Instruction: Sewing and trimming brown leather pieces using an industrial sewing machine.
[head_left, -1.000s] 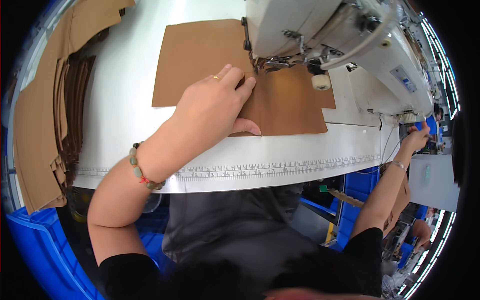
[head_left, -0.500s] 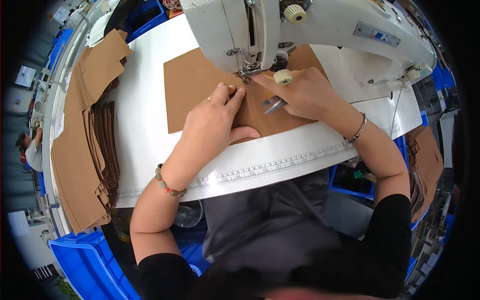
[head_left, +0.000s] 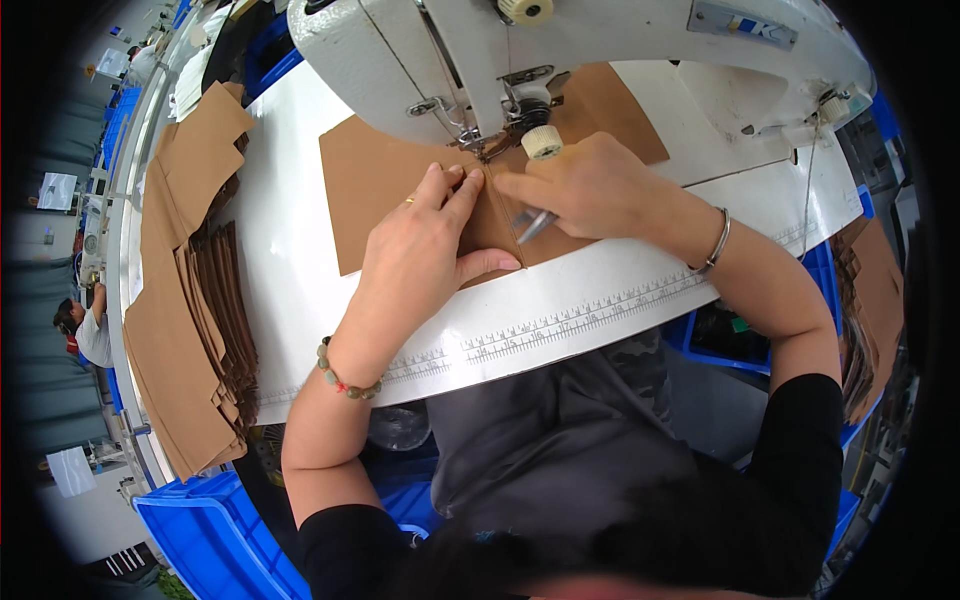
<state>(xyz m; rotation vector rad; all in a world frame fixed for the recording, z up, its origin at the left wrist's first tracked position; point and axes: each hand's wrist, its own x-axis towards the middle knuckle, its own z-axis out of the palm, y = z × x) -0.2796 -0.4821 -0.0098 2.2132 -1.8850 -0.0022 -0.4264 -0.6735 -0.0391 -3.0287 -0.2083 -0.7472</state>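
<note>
White sewing table [head_left: 285, 200] — brown panel [head_left: 370, 185] beneath the machine head [head_left: 385, 70], just in from the ruler-marked front edge.
Head view: left hand [head_left: 412, 245] flattened on the panel, thumb spread, gripping nothing; right hand [head_left: 600, 185] wrapped round a bladed metal tool [head_left: 536, 225], forefinger extended beside the left fingertips — stack of brown pieces [head_left: 185, 330] along the table's left edge.

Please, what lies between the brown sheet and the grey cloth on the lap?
In the head view, the white table lies there, its ruler scale along the front edge.
</note>
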